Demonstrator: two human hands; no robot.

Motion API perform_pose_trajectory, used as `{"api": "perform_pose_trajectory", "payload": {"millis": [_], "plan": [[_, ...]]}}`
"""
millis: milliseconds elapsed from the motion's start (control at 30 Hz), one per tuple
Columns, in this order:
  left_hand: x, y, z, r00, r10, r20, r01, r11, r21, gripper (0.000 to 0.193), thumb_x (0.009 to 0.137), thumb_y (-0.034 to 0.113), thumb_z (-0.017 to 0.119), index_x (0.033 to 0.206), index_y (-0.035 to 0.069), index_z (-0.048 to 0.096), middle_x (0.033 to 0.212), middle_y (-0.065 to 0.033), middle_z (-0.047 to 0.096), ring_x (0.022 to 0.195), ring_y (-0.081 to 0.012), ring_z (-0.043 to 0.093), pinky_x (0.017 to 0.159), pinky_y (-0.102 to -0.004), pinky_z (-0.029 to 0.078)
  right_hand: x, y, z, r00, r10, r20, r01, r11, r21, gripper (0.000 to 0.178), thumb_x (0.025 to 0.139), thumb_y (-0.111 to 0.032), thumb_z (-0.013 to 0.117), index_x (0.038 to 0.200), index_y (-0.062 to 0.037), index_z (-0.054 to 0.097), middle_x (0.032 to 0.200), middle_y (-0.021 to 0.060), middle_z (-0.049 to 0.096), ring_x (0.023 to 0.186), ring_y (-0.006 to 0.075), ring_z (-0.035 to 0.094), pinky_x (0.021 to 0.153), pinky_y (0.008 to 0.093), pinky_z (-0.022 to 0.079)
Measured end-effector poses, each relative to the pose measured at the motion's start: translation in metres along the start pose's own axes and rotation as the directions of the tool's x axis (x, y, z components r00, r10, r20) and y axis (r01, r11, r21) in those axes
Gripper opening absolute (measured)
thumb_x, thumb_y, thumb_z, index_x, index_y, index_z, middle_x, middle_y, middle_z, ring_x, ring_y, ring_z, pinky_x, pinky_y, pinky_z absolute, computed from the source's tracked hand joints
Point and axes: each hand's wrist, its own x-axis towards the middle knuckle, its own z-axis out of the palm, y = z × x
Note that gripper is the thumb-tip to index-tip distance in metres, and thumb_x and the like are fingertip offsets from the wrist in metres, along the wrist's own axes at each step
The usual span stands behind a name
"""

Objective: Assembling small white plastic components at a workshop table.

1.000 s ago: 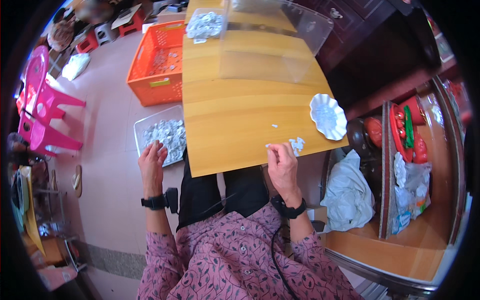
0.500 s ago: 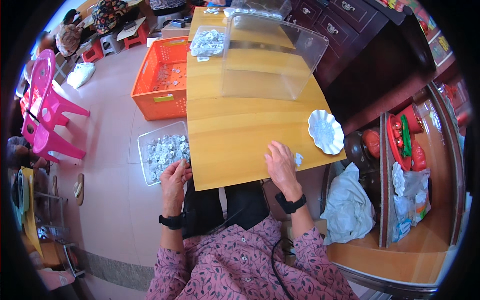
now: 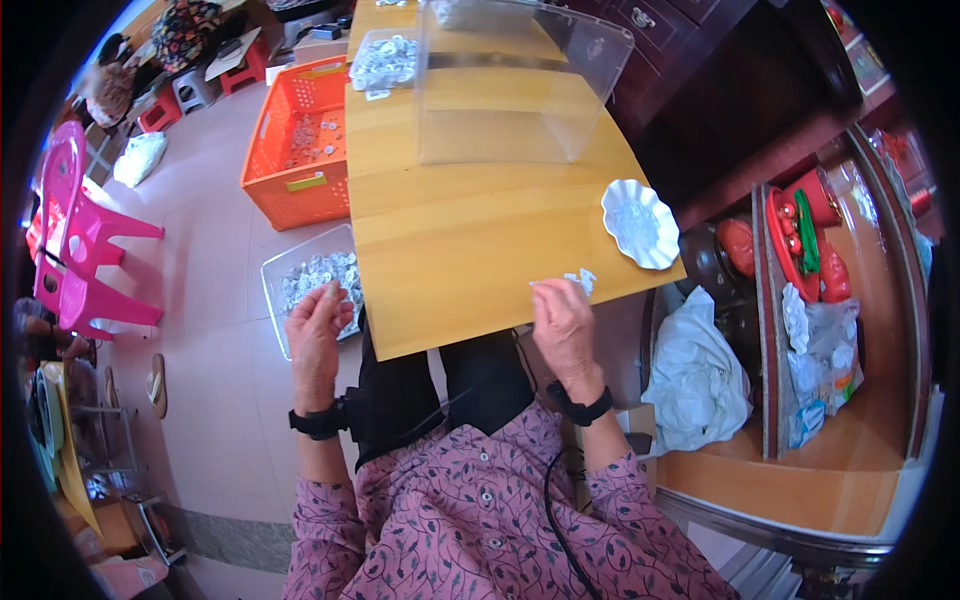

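Note:
My left hand [image 3: 316, 328] is held over the near edge of a clear plastic bin [image 3: 268, 300], thumb and fingers pinched together. Whatever may be between those fingertips is too small to make out. Inside the bin lie many small grey-white round parts [image 3: 320, 275]. At the table's near edge my right hand [image 3: 566, 328] is closed in a pinch, with a tiny pale bit at the fingertips that I cannot identify. Several small white pieces [image 3: 584, 280] lie on the tabletop just beyond it. A white scalloped dish [image 3: 670, 238] with small clear pieces [image 3: 636, 222] stands farther right.
The yellow wooden table [image 3: 470, 225] bears a large clear box [image 3: 500, 130] and a tub of round parts [image 3: 385, 62]. An orange crate [image 3: 300, 205] stands left of it. Farther left is a pink chair [image 3: 100, 260]; at right, a shelf with a white bag [image 3: 695, 375].
My left hand has moved away from the table's corner, over the bin. My right hand's spread fingers have drawn into a pinch beside the small white pieces. The whole view has shifted slightly.

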Motion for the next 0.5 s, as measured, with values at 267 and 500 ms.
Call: {"api": "perform_pose_trajectory", "payload": {"millis": [267, 500], "plan": [[-0.008, 0.058, 0.033, 0.986, 0.032, 0.162, -0.032, 0.999, -0.005, 0.022, 0.1, 0.014, 0.061, 0.113, -0.003, 0.065, 0.099, -0.0103, 0.07, 0.081, -0.0137, 0.068, 0.073, -0.0244, 0.057, -0.015, -0.025, 0.014, 0.995, -0.063, 0.077, 0.059, 0.996, 0.061, 0.01, 0.082, 0.0, 0.065, 0.091, -0.0039, 0.065, 0.095, 0.0103, 0.062, 0.089, 0.0312, 0.059, 0.08, 0.0418, 0.049], [0.021, 0.12, 0.059, 0.946, 0.041, 0.321, -0.03, 0.999, -0.038, 0.026, 0.101, 0.015, 0.059, 0.118, -0.003, 0.063, 0.101, -0.0093, 0.069, 0.084, -0.0147, 0.068, 0.073, -0.0242, 0.056, -0.007, -0.026, 0.022, 0.994, -0.06, 0.093, 0.043, 0.983, 0.181, 0.005, 0.084, -0.004, 0.069, 0.088, -0.004, 0.067, 0.086, 0.0106, 0.062, 0.08, 0.0311, 0.063, 0.07, 0.0401, 0.052]]}}
